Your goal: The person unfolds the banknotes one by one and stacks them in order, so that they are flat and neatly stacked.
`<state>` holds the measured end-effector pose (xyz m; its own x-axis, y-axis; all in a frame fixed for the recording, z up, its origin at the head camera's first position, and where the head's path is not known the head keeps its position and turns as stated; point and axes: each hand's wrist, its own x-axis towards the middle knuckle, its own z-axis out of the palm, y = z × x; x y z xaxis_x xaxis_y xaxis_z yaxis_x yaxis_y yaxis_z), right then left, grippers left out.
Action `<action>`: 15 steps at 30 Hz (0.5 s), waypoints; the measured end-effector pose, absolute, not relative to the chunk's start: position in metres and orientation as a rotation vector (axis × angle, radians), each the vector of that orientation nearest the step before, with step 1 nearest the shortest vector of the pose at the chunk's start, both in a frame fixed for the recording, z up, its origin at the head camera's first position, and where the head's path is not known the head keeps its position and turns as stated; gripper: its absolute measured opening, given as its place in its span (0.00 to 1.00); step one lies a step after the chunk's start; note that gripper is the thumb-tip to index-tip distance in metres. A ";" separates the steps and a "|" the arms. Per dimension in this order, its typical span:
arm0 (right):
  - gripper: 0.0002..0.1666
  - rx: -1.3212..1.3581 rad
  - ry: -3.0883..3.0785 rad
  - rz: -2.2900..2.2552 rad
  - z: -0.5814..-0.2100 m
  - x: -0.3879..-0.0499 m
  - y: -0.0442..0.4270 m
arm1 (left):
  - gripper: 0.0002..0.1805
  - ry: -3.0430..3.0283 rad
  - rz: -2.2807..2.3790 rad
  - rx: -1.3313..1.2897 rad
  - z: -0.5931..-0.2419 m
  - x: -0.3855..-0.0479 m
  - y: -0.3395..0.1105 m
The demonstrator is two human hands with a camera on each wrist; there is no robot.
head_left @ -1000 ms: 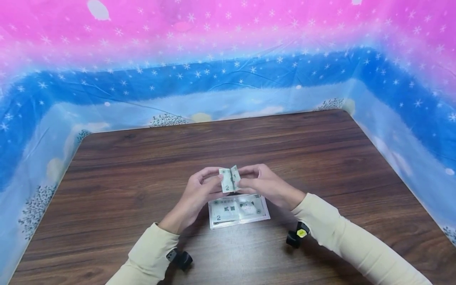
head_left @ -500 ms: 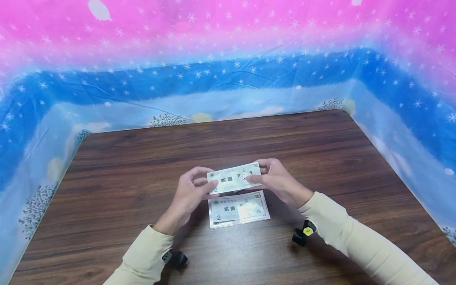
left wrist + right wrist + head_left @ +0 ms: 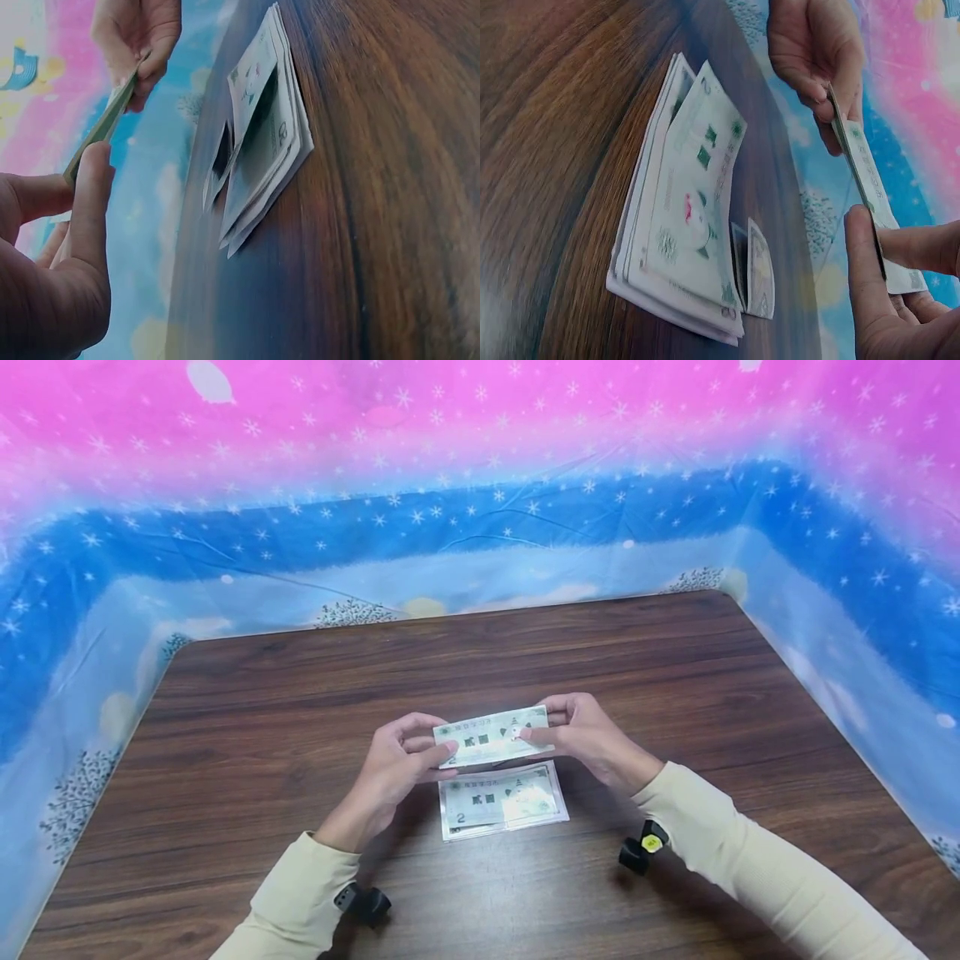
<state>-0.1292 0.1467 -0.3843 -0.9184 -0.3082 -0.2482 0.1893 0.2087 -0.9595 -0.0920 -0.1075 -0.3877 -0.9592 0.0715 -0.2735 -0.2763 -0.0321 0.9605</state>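
A pale green play banknote [image 3: 491,737] marked 2 is stretched out flat between both hands, above the table. My left hand [image 3: 397,764] pinches its left end, thumb on the printed face. The right end is pinched by my right hand [image 3: 588,739], its thumb also on the front. Just below lies a stack of similar banknotes [image 3: 483,806], its top note slightly curled in the right wrist view. Beside the stack, a small folded banknote [image 3: 761,274] stands on the table, mostly hidden in the head view.
The brown wood-grain table [image 3: 300,693] extends around the hands on all sides. A pink and blue snowflake-patterned cloth [image 3: 450,518] hangs behind and along its sides. Each wrist carries a small black camera [image 3: 367,903].
The banknote had an upright crease at its middle and the hands were close together. They have drawn apart, and it is spread flat. The stack has not moved.
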 end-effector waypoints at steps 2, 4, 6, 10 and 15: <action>0.11 -0.111 2.140 -1.719 -0.385 -0.129 0.149 | 0.17 2.044 2.026 -0.195 -0.387 -0.092 -0.108; 0.12 -0.111 2.193 -1.664 -0.385 -0.128 0.151 | 0.16 2.114 1.943 -0.155 -0.386 -0.091 -0.110; 0.12 -0.125 2.219 -1.630 -0.385 -0.127 0.154 | 0.16 2.192 1.842 -0.101 -0.386 -0.090 -0.111; 0.12 -0.204 2.288 -1.547 -0.388 -0.125 0.159 | 0.17 2.321 1.602 0.029 -0.385 -0.086 -0.113; 0.12 -0.403 2.451 -1.334 -0.394 -0.120 0.161 | 0.17 2.428 1.336 0.133 -0.385 -0.082 -0.111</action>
<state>-0.1200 0.1606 -0.3945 -0.9087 -0.3920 -0.1438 -0.0921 0.5240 -0.8467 -0.0822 -0.1105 -0.3853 -0.9291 0.2540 -0.2689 -0.0913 0.5471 0.8321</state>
